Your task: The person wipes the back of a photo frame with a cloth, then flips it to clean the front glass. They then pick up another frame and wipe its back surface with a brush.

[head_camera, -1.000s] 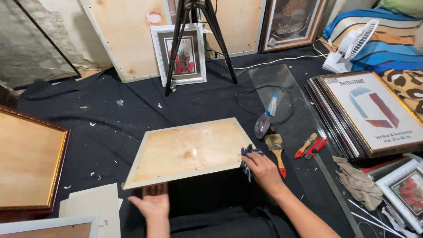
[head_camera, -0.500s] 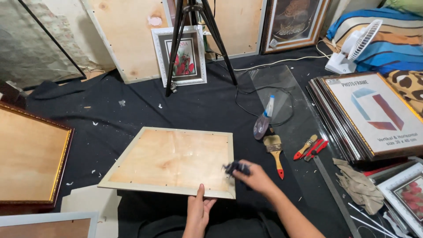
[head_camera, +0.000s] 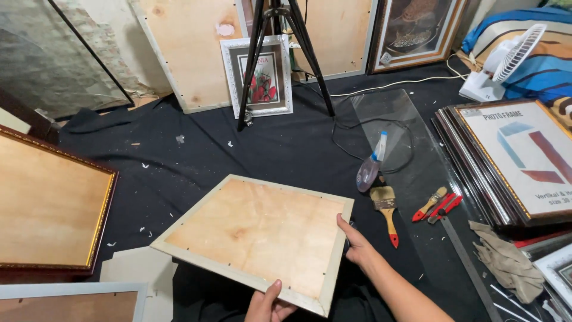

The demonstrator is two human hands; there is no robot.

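Black cloth [head_camera: 196, 161] covers the floor, ringed by leaning frames and a tripod [head_camera: 280, 53]. At lower centre, the left hand [head_camera: 269, 305] grips the near edge of a pale wooden-backed frame [head_camera: 256, 232]; the right hand [head_camera: 356, 243] clasps its right edge. Right of it lie a paintbrush [head_camera: 387, 210] and spray bottle [head_camera: 370, 167].

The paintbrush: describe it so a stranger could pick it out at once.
Start at the black tripod at the back and follow its cable down to the glass sheet on the black cloth. The paintbrush lies at the sheet's near edge, below the spray bottle. Only it has pale bristles, a wooden handle and a red tip.
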